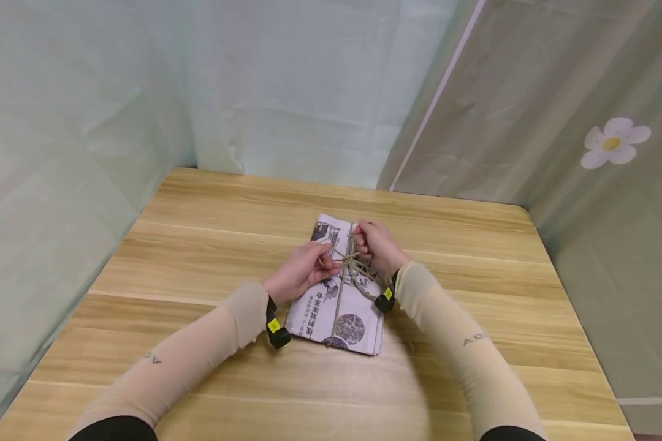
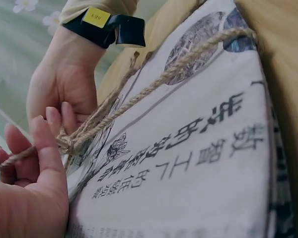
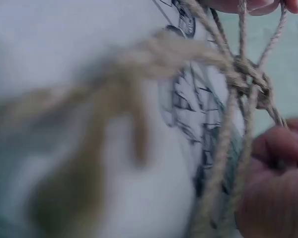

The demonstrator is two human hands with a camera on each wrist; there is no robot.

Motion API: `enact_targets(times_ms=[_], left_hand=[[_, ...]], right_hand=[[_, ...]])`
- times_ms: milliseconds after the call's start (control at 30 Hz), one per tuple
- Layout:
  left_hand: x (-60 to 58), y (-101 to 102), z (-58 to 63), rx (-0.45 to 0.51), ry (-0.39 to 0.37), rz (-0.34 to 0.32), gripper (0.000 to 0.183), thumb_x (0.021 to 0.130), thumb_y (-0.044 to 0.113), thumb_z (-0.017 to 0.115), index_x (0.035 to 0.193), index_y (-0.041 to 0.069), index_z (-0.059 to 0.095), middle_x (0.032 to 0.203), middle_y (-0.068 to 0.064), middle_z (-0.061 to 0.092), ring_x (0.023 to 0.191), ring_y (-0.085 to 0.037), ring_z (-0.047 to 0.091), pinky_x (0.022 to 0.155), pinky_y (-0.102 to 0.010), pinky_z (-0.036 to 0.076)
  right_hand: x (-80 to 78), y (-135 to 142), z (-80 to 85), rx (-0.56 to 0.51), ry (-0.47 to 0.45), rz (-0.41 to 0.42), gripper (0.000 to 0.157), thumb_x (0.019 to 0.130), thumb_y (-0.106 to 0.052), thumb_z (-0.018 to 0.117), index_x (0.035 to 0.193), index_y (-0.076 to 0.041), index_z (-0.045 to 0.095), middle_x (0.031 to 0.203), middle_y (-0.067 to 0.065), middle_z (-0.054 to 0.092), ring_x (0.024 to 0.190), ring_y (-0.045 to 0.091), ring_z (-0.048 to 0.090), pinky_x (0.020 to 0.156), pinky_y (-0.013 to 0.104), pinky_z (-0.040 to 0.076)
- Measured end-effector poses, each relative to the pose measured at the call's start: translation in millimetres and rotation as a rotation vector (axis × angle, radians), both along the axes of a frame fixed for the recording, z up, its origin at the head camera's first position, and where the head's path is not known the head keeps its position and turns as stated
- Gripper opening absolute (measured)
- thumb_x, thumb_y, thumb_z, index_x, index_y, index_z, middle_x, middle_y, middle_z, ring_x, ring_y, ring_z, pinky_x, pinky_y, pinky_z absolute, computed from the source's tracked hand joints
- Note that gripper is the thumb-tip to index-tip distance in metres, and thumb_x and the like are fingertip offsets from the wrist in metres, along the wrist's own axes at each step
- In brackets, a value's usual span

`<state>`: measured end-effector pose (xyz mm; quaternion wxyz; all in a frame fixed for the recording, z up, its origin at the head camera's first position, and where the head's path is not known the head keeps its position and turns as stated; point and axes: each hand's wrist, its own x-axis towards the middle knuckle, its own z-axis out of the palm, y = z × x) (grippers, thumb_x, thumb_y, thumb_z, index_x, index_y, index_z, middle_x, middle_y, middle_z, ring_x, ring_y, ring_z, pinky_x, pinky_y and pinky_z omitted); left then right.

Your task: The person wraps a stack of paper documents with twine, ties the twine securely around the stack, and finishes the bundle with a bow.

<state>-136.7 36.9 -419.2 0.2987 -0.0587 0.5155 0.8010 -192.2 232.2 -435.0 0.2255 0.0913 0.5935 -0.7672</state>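
A folded newspaper stack [image 1: 361, 318] lies on the table, bound lengthwise and across with brown jute twine [image 2: 188, 57]. The twine meets in a knot [image 3: 251, 79] near the middle of the top sheet, with loops and loose strands around it. My left hand [image 1: 308, 269] is left of the knot, pinching a strand of twine between thumb and fingers. On the far right side of the knot, my right hand [image 1: 380, 246] grips another strand with curled fingers. Blurred twine close to the camera covers part of the right wrist view.
The wooden table [image 1: 215, 226] extends around the stack on all sides. Pale curtains [image 1: 320, 86] hang behind its far edge and along both sides. Each wrist wears a black band with a small camera [image 1: 278, 335].
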Motion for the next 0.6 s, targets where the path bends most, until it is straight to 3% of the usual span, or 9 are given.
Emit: enact_targets(times_ms=[167,400,600], left_hand=[[4.1,-3,2.5,-0.013,-0.037,0.032,0.014,0.095,0.007,0.042,0.104,-0.003,0.039,0.081,-0.010,0.047,0.087,-0.025,0.057,0.092,-0.037,0.046],[8.4,-3,2.7,-0.003,-0.039,0.060,0.015,0.091,-0.001,0.036,0.105,-0.006,0.037,0.085,-0.011,0.046,0.096,-0.028,0.056,0.093,-0.035,0.045],[11.4,-2,1.4,-0.012,-0.057,0.084,0.006,0.090,-0.001,0.039,0.097,0.000,0.038,0.079,-0.010,0.046,0.102,-0.030,0.054,0.090,-0.032,0.047]], right_hand=[[1.6,2,-3.2,-0.055,-0.113,-0.129,0.028,0.101,-0.024,0.034,0.080,-0.007,0.041,0.055,-0.004,0.031,0.040,0.004,0.022,0.034,0.019,0.015],[0.5,2,-4.1,-0.140,-0.195,-0.242,0.027,0.101,-0.024,0.033,0.080,-0.007,0.038,0.056,-0.006,0.030,0.039,0.003,0.022,0.033,0.018,0.016],[-0.8,4,-4.1,-0.196,-0.245,-0.288,0.027,0.101,-0.023,0.033,0.078,-0.008,0.036,0.054,-0.007,0.027,0.036,0.002,0.022,0.033,0.017,0.015]])
